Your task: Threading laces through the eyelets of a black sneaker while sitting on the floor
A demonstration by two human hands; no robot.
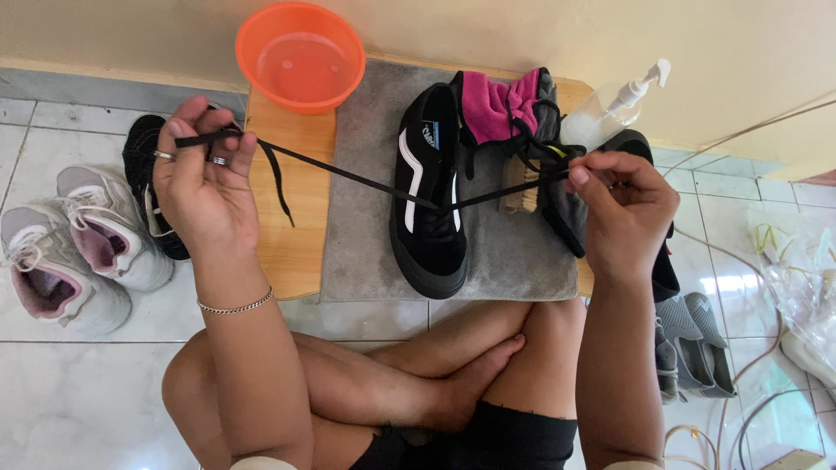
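Left hand (202, 165): raised at 9 o'clock of the shoe, fingers pinched shut on one end of the black lace (348, 174); rings on two fingers, chain bracelet at the wrist.
Right hand (623, 209): at 3 o'clock of the shoe, clenched on the other end of the lace.
Lace: pulled taut from both hands down to the eyelets, forming a shallow V; a loose tail hangs below the left hand.
Shoe (429, 196): black with a white side stripe, lying on the grey mat (514, 261), toe toward the person.
Step in hand: judged as lacing work, the two ends being drawn even through the lowest eyelets.
Next move calls for: likely steady, equal tension on both ends and a free path across the tongue.
Board (287, 218): wooden, low on the tiled floor, under the mat.
At 11 o'clock: orange basin (300, 57) holding water.
At 1 o'clock: pink cloth (496, 104), brush (518, 187) partly hidden, spray bottle (623, 100).
In the way: cloth and brush lie close under the right-hand run of lace; could snag.
Far left: pale sneakers (78, 244), a second black shoe (144, 170) behind the left hand.
Far right: grey shoes (692, 339), cables.
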